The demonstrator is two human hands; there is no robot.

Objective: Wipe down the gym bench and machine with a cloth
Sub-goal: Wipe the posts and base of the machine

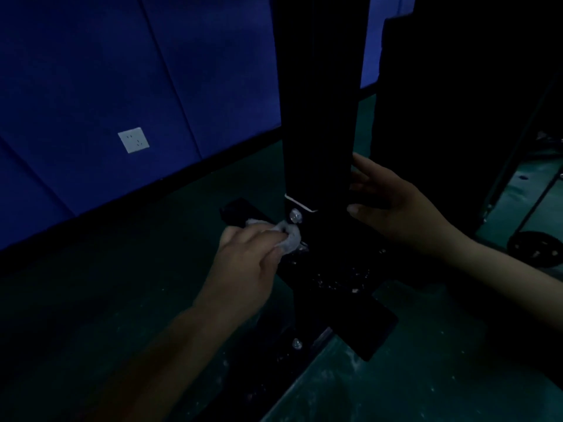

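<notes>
Cloth (289,239) | left hand (243,257) grips it | right hand (393,202) fingers apart, on upright (320,132)

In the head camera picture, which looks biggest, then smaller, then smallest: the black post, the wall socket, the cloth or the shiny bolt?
1. Post
2. Cloth and socket look alike; the hand hides part of the cloth.
3. Bolt

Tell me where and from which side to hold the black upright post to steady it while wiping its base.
Probably grip the black upright post on its right face just above the white strip, coming from the right where the right hand hovers. Its flat sides suit straight fingers, and the left hand with the cloth occupies the left.
</notes>
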